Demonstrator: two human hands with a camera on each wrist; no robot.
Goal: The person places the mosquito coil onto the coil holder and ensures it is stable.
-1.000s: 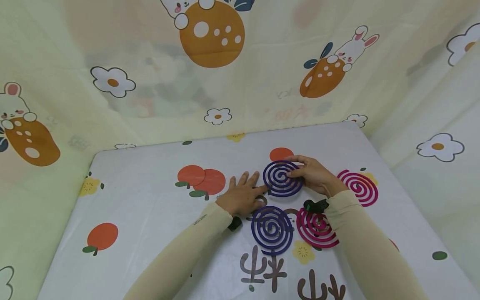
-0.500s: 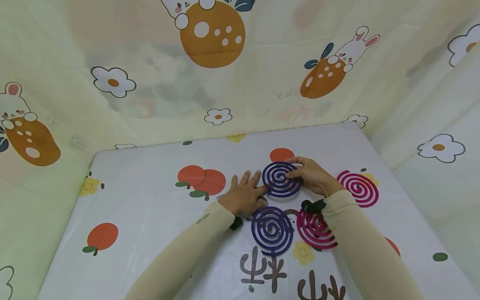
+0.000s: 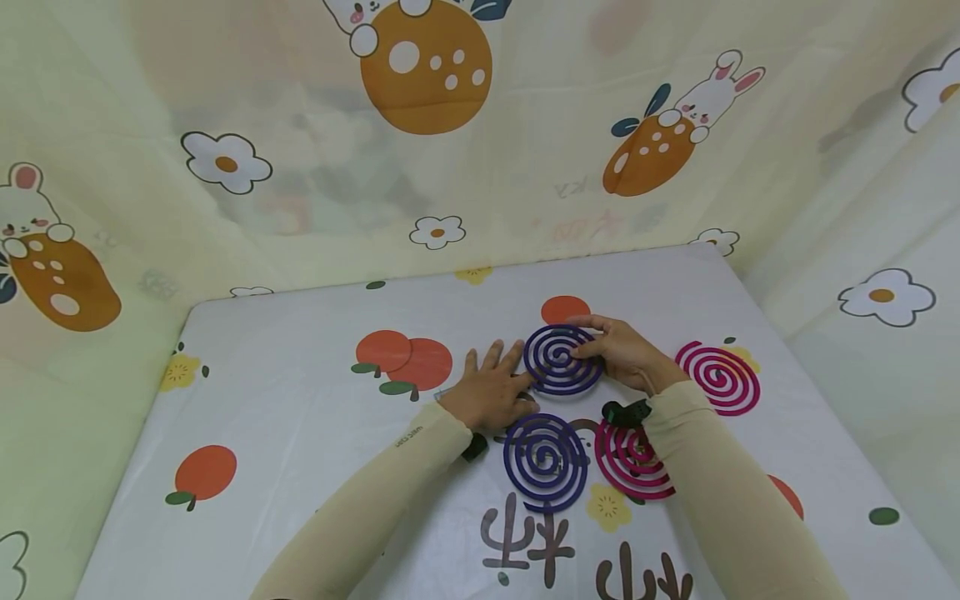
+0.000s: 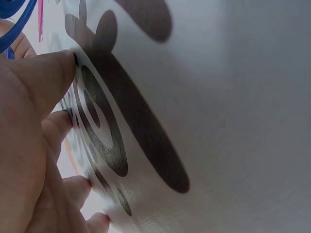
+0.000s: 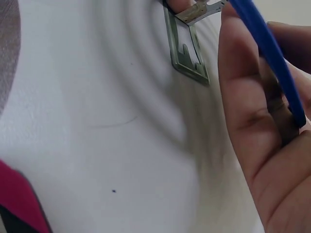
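A blue mosquito coil (image 3: 561, 357), tilted above the table, is pinched by my right hand (image 3: 626, 354) at its right side. The right wrist view shows the same coil as a blue band across the palm. Below it on the table is a small green metal stand (image 5: 189, 74) with a raised metal strip (image 5: 204, 12); a fingertip touches its far end. My left hand (image 3: 487, 396) rests on the cloth with fingers spread, its thumb reaching the held coil's lower left. In the left wrist view its fingertips (image 4: 58, 119) press the cloth, and the stand does not show.
A second blue coil (image 3: 546, 457) lies nearest the front. Two pink coils lie to the right: one (image 3: 630, 471) partly behind my right wrist and camera, the other (image 3: 717, 377) farther right. A printed cloth covers the table (image 3: 300, 467); a patterned curtain (image 3: 315, 217) rises behind it.
My left hand has shifted slightly right, toward the held coil. The right hand and its coil have barely moved, drifting a little left and down. The other coils lie still.
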